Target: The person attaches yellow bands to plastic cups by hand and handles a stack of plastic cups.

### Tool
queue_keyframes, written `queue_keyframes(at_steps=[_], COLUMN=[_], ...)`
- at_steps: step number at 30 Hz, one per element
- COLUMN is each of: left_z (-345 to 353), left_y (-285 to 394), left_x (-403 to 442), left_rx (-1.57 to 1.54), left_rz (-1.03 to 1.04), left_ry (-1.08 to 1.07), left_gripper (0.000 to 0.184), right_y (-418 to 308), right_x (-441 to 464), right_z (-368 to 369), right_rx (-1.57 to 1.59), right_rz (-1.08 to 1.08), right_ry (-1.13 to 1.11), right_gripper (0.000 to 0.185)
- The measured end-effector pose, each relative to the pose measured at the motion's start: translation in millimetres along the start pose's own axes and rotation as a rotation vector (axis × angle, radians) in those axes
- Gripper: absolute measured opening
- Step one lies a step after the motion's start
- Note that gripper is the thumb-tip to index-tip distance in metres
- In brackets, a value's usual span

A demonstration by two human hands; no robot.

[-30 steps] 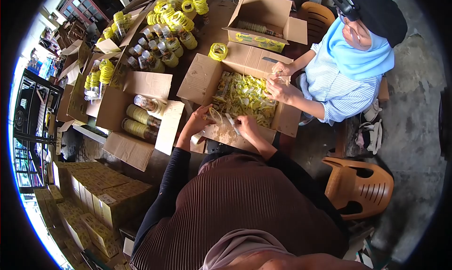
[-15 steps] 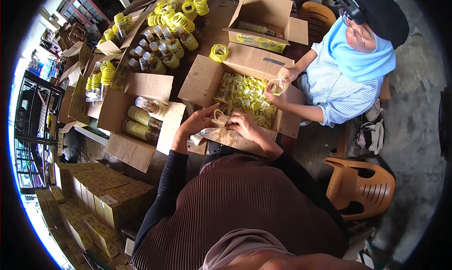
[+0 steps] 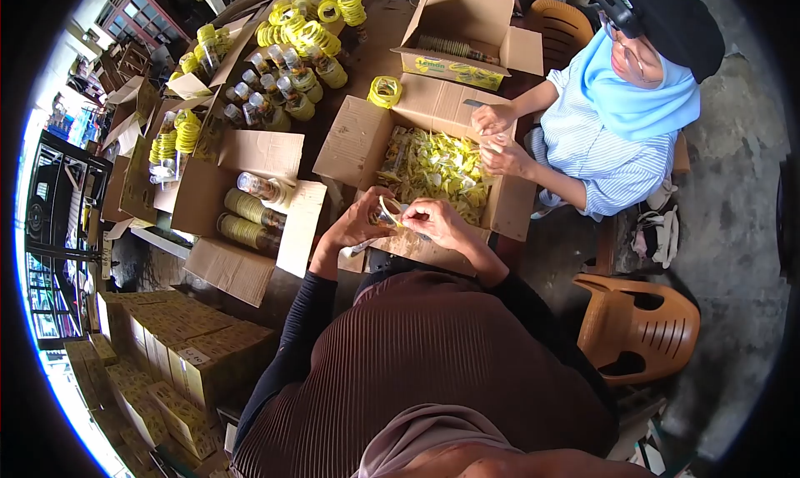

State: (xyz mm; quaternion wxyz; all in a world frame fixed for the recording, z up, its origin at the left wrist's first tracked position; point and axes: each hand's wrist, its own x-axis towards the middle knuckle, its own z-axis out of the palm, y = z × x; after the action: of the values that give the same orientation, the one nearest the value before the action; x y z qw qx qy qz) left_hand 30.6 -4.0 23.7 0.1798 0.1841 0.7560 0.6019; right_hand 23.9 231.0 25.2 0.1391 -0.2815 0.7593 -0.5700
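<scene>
My left hand (image 3: 362,220) is closed around a pale yellow ring-shaped piece (image 3: 388,209), held upright above the near side of an open cardboard box (image 3: 350,145). Clear plastic shows around the ring. My right hand (image 3: 438,223) pinches close to the ring's right edge; what its fingertips grip is too small to make out. Inside the box lies a heap of small yellow-and-white pieces (image 3: 446,165), with a clear container at its left. Across the box, a co-worker's two hands (image 3: 500,140) are held close together; what is in them is hard to see.
At left, an open carton (image 3: 200,203) holds ring-stacked clear containers (image 3: 250,207). Behind stand several more such containers (image 3: 279,86) and yellow rings (image 3: 312,36). A lemon-printed box (image 3: 454,65) is at the back. An orange plastic chair (image 3: 642,328) stands right, stacked cartons (image 3: 192,345) lower left.
My left hand has turned the ring more upright and my right hand has drawn in to its edge. The co-worker's hands have shifted, and the ring between them no longer shows clearly.
</scene>
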Motion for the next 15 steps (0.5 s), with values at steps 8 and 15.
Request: queue_keyframes(at_steps=[8,15], left_z=[9,16], left_y=[24,16], left_x=[-4,-8], left_rx=[0.186,0.200], left_rz=[0.079,0.196], left_ry=[0.183,0.286], left_gripper=[0.062,0.061], right_y=[-9,7], right_x=[1,5], right_z=[9,11], right_rx=[-0.087,-0.093], right_rz=[-0.123,-0.069], right_ry=[0.221,0.516], right_gripper=[0.009,0.010])
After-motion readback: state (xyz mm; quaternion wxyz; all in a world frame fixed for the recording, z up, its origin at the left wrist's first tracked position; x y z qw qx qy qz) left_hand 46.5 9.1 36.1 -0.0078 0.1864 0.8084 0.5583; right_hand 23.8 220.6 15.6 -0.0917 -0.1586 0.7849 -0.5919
